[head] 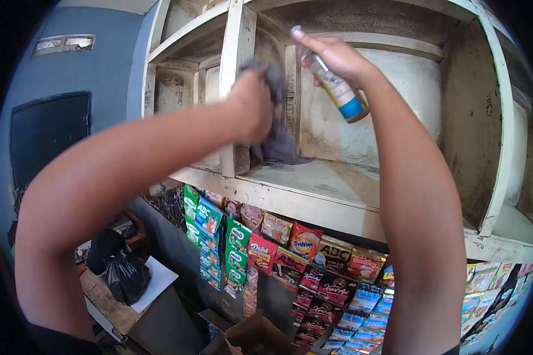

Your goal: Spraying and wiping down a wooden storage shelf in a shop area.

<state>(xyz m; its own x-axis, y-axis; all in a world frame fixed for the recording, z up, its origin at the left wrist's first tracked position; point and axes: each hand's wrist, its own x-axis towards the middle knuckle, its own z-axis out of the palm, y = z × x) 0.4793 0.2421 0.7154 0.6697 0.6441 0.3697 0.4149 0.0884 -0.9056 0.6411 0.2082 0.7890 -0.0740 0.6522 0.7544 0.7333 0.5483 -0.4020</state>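
Observation:
My left hand [253, 106], blurred, grips a bunched grey cloth [277, 148] at the upright post [237, 88] of a white-painted wooden shelf unit. The cloth's lower end hangs down to the compartment floor [320, 177]. In my right hand [337, 57] is a clear bottle [335, 88] with a blue-and-white label, tilted with its base toward the lower right. My thumb lies at the bottle's top end. The bottle is in front of the compartment's pale back panel [395, 97], which bears dark stains, as do the side walls [471, 115].
Strips of drink sachets [237, 257] hang beneath the shelf's front edge [293, 199]. At lower left a black plastic bag [126, 277] rests by a white sheet [157, 282]. An opened cardboard box [257, 335] stands below. A blue wall [115, 57] with a dark door [51, 137] is at left.

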